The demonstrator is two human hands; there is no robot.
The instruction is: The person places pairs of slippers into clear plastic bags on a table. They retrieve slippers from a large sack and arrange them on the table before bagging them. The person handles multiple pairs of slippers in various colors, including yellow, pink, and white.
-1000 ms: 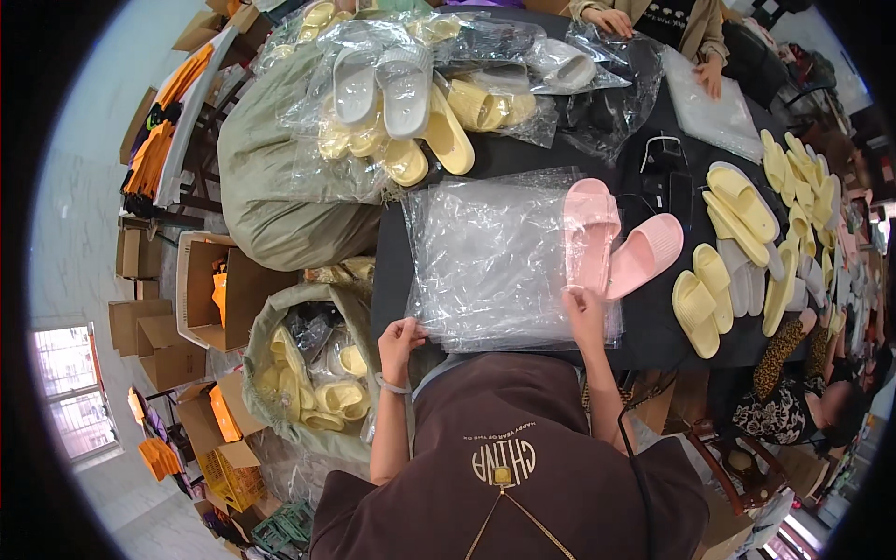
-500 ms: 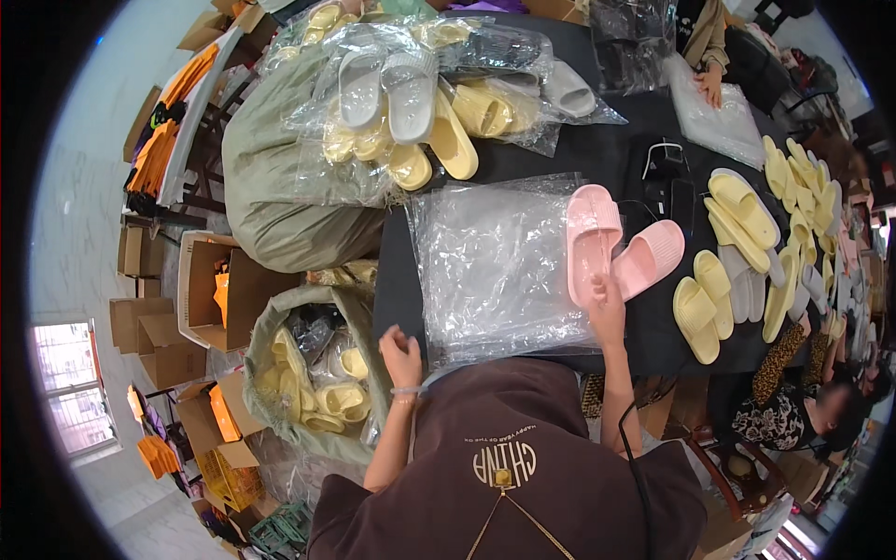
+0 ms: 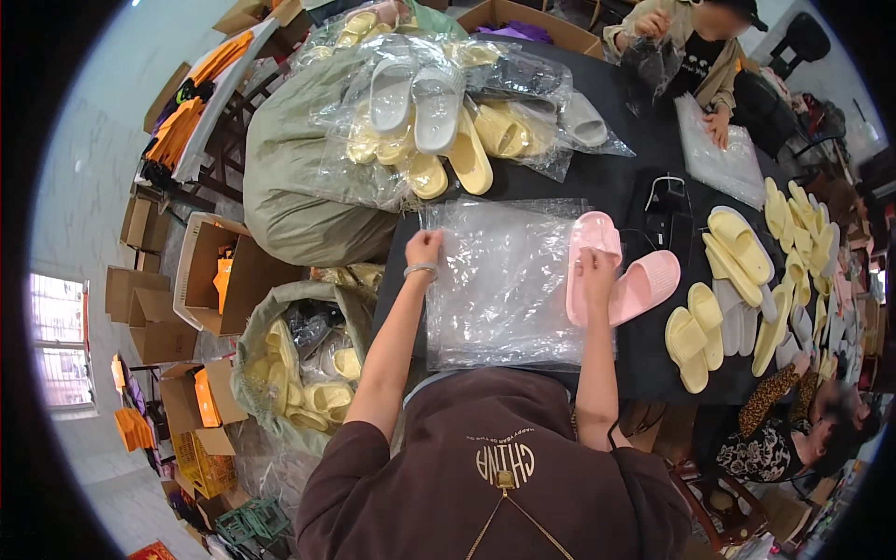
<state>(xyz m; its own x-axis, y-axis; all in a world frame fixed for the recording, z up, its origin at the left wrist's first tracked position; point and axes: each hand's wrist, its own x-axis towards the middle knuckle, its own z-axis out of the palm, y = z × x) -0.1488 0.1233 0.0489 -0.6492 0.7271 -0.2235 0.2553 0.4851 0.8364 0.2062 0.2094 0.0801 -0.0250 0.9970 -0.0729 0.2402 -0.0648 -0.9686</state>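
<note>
A stack of clear plastic bags (image 3: 509, 289) lies flat on the black table (image 3: 616, 182) in front of me. My left hand (image 3: 425, 248) pinches the top bag at its far left corner. My right hand (image 3: 595, 266) rests on the right edge of the bags, fingers touching a pink slipper (image 3: 586, 245) that lies lengthwise there. A second pink slipper (image 3: 647, 283) lies slanted just to its right.
Bagged yellow and grey slippers (image 3: 439, 121) are heaped on a green sack (image 3: 299, 187) at the far left. Loose yellow slippers (image 3: 737, 280) cover the table's right. An open sack of slippers (image 3: 303, 369) and cardboard boxes (image 3: 210, 271) stand at my left. Another person (image 3: 695, 56) works opposite.
My left hand has moved from the near left edge of the bags up to their far left corner. My right hand has shifted forward onto the pink slipper.
</note>
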